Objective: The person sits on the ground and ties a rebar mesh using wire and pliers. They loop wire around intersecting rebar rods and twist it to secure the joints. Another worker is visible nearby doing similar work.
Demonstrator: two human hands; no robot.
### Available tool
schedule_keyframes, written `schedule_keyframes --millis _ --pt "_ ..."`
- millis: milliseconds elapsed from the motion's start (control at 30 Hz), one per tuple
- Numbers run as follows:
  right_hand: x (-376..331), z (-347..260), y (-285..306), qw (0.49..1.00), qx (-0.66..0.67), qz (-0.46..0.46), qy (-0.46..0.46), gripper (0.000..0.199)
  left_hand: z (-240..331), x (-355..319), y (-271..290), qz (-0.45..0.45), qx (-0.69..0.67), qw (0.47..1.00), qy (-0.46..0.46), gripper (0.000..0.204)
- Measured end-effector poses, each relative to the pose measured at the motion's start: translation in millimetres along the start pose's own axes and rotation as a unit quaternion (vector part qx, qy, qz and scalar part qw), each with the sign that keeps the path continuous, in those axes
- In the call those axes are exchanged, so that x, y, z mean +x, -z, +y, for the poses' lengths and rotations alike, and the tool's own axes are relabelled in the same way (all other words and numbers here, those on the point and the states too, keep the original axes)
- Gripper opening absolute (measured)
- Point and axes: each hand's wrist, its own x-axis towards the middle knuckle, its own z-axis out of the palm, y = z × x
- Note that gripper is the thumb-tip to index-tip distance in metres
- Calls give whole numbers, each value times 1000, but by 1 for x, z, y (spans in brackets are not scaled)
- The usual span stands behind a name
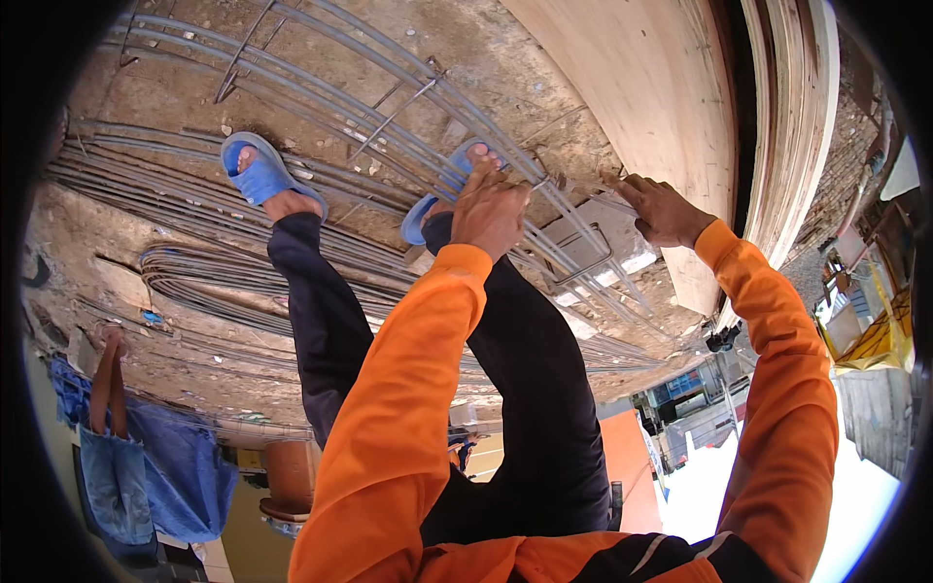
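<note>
Both hands gripped rebar: my left hand (489, 209) closed on one bar (544, 199), my right hand (664, 209) pinched another; two blue sandals (255, 170) below.

1. A single view, worn on the person's head, looks steeply down over the orange sleeves.
2. It sits close: both hands, left hand (489, 207) and right hand (664, 209), fall near the centre, with the rebar (389, 126) on the ground beyond.
3. The fisheye bends straight edges, and a dark rim rings the picture.
4. Far right, it catches sunlit surroundings well below.
</note>
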Motion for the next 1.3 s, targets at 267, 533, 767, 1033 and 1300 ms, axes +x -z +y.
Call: schedule_keyframes --millis 267,533,767,1033,1300 --pt "-31 -46 -59 954 211 208 -41 83 -3 -1 -4 3 24 1000 3 25" --pt "-10 -92 -93 923 158 314 -155 91 -2 0 -4 -7 3 1000 2 24" --pt "5 -101 -106 848 208 466 -146 91 -5 -3 -5 12 12 1000 -7 21" --pt "9 -111 -125 865 168 442 -171 91 -5 3 -8 16 24 1000 -9 20" --pt "10 -124 -138 842 220 457 -186 89 -4 4 -8 4 31 1000 1 24"
